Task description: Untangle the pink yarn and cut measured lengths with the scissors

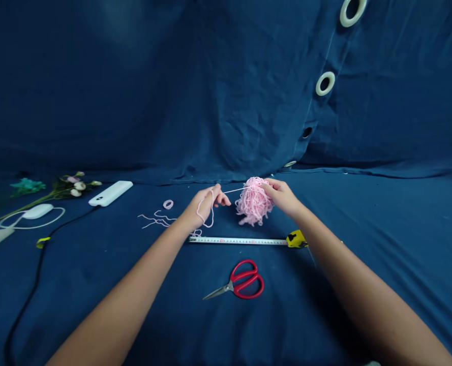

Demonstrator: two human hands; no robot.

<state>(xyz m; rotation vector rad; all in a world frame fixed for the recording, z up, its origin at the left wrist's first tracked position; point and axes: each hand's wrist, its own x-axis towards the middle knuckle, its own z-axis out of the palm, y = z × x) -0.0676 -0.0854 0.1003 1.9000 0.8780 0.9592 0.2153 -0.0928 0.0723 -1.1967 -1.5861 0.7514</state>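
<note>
A loose bundle of pink yarn [253, 202] hangs from my right hand [282, 195], whose fingers are closed on its upper right side. From the bundle a single strand runs taut to my left hand [207, 203]. That hand pinches the strand, and a loop of it drapes over the back of the hand. Below both hands lies a tape measure [297, 239], yellow and black, with its white blade [244, 241] pulled out to the left. Red-handled scissors [236, 282] rest nearer to me, blades pointing left.
Loose pink strands [157, 219] and a small pink ring [168, 204] lie left of my left hand. Farther left are a white power bank [111, 193], a black cable [38, 274], a white cable [60, 216] and artificial flowers [77, 188]. A blue curtain [172, 91] hangs behind.
</note>
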